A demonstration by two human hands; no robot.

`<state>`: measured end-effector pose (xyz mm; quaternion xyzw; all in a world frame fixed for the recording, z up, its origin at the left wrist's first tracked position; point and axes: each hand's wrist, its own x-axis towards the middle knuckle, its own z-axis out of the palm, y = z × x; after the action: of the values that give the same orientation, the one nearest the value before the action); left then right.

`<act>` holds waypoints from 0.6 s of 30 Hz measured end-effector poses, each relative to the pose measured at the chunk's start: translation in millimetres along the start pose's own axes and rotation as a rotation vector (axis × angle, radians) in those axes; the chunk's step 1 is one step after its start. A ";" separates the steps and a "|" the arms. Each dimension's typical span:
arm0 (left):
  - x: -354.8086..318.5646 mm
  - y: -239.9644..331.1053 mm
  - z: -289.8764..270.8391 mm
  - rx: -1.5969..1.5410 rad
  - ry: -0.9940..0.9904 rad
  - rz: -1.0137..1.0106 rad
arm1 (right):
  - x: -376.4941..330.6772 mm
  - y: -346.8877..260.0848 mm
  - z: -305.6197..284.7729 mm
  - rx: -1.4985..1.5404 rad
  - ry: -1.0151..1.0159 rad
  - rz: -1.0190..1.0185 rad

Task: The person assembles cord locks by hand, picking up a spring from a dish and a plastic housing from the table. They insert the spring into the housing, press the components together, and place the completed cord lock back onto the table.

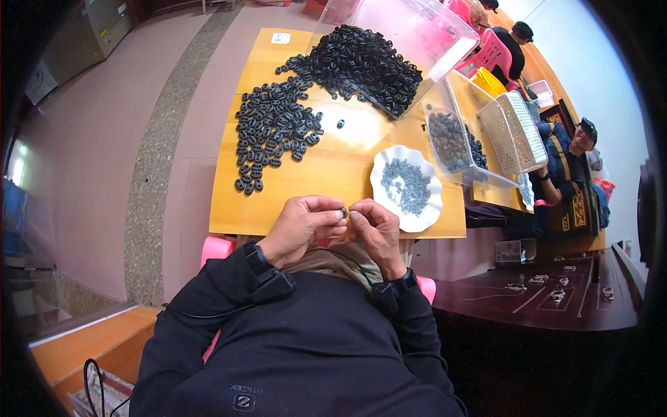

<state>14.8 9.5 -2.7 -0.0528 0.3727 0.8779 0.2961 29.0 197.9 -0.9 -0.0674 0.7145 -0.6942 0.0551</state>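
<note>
Close to the table's front edge, my left hand (pixel 302 228) pinches a small black oval plastic piece (pixel 344 211) between thumb and fingertips. Right beside it, my right hand (pixel 377 233) has thumb and forefinger pressed together at the piece; anything between them is too small to make out. To the right of my hands stands a white scalloped plate (pixel 432 217) with many small grey bits (pixel 406 184) in it. Beyond my left hand spreads a loose group of black two-holed pieces (pixel 274 128). One single black piece (pixel 340 124) lies apart from them.
A big heap of black pieces (pixel 361 66) spills from a clear tipped bin (pixel 445 42) at the back. Right of it are a clear box (pixel 455 142) holding more pieces and a white perforated basket (pixel 511 132). Other people (pixel 573 142) sit at the far right.
</note>
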 end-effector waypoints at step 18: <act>1.2 -2.6 1.0 0.008 0.014 0.017 | -0.1 2.5 0.6 0.022 -0.013 -0.043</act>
<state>15.4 12.2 -4.0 -0.0547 0.3787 0.8784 0.2863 29.2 197.4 -3.4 -0.0866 0.7049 -0.7025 0.0454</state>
